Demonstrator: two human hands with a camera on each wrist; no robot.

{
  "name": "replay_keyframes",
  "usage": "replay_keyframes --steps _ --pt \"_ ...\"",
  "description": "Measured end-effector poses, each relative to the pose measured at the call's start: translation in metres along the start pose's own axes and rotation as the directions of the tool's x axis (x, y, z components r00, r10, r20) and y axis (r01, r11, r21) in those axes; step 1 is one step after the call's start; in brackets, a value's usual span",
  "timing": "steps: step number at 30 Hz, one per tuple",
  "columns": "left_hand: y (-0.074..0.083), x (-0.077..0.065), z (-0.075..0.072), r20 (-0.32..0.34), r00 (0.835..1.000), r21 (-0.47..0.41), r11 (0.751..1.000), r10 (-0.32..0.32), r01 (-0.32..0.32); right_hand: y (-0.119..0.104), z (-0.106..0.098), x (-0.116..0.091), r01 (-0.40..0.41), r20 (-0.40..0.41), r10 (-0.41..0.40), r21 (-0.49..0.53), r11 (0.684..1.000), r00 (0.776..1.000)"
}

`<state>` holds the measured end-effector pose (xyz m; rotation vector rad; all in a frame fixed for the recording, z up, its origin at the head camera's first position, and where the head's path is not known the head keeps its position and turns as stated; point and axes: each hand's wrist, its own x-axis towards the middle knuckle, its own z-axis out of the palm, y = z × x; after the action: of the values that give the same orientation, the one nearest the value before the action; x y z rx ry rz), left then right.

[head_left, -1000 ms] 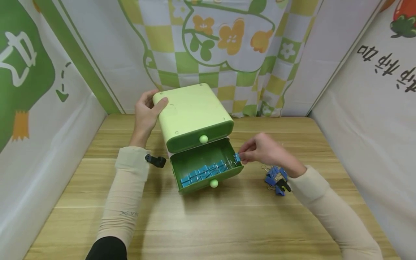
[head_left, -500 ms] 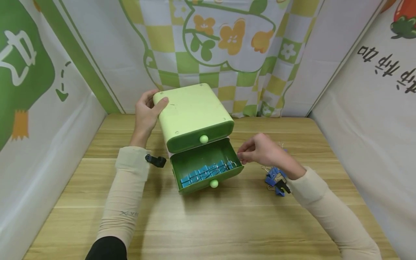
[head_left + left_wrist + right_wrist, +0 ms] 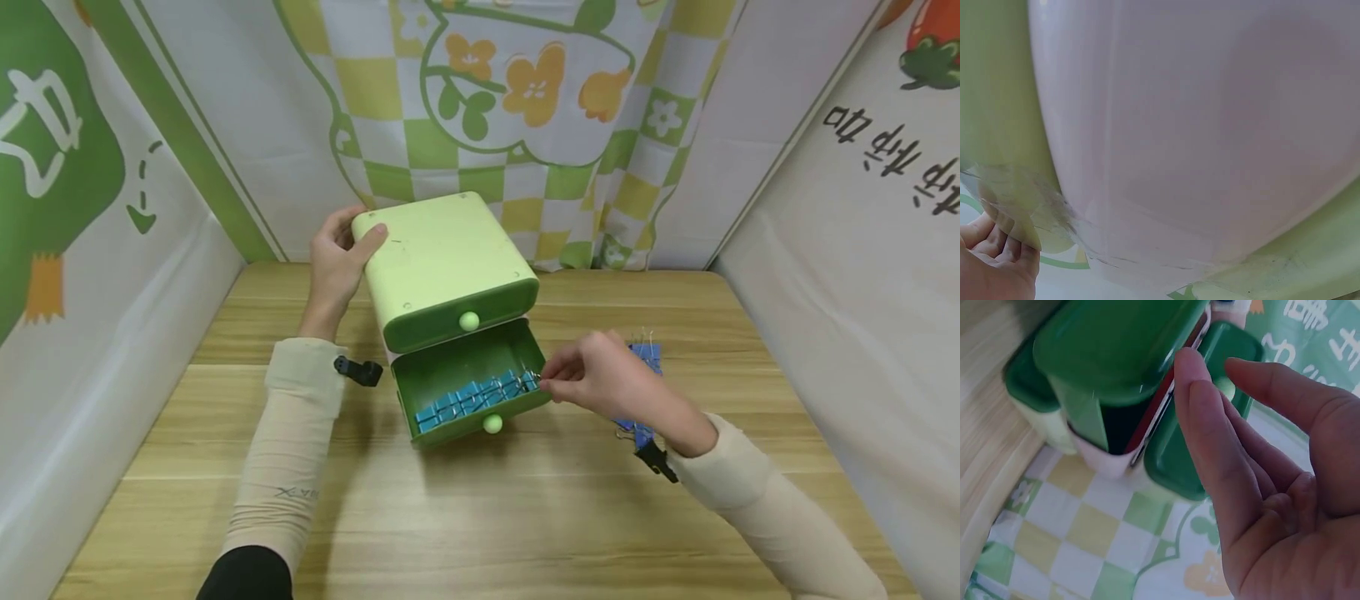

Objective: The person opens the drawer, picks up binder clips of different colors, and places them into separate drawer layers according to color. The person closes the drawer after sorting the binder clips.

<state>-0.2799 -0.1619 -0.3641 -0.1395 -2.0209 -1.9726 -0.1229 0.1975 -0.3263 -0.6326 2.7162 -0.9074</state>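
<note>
In the head view, a light-green drawer box [image 3: 450, 258] stands on the wooden table. Its lower drawer [image 3: 453, 362] is pulled out, with a row of bright-blue binder clips [image 3: 468, 398] along the front. My left hand [image 3: 333, 267] grips the box's back left corner, thumb on top and fingers behind; they show at its edge in the left wrist view. My right hand [image 3: 603, 371] is at the drawer's right end, fingertips beside the last clip [image 3: 529, 381] and its wire handle. In the right wrist view, thumb and fingertips stand apart with nothing visible between them.
Darker blue binder clips [image 3: 647, 354] lie in a pile to the right, partly hidden by my right hand and wrist. The closed upper drawer [image 3: 480, 312] overhangs the open one. A checked curtain [image 3: 502, 183] hangs behind the table.
A clip my right hand held at the drawer's right end now lies at the end of the row. That hand has come slightly nearer and dipped to the drawer corner. Left hand unchanged.
</note>
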Motion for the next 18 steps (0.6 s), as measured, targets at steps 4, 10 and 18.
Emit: replay_keyframes --steps 4,10,18 --pt "0.000 0.000 0.000 -0.002 1.000 0.003 1.000 -0.001 0.001 -0.004 0.014 -0.006 0.063 0.011 -0.063 -0.029 0.998 0.998" --pt "0.001 -0.001 -0.001 -0.006 1.000 -0.003 1.000 0.003 -0.003 -0.004 0.042 -0.010 0.130 0.029 -0.129 -0.051 0.990 0.991" --pt "0.002 -0.001 -0.002 -0.002 1.000 0.002 1.000 -0.007 0.007 0.000 0.085 -0.010 0.130 0.022 -0.129 -0.038 0.991 0.991"
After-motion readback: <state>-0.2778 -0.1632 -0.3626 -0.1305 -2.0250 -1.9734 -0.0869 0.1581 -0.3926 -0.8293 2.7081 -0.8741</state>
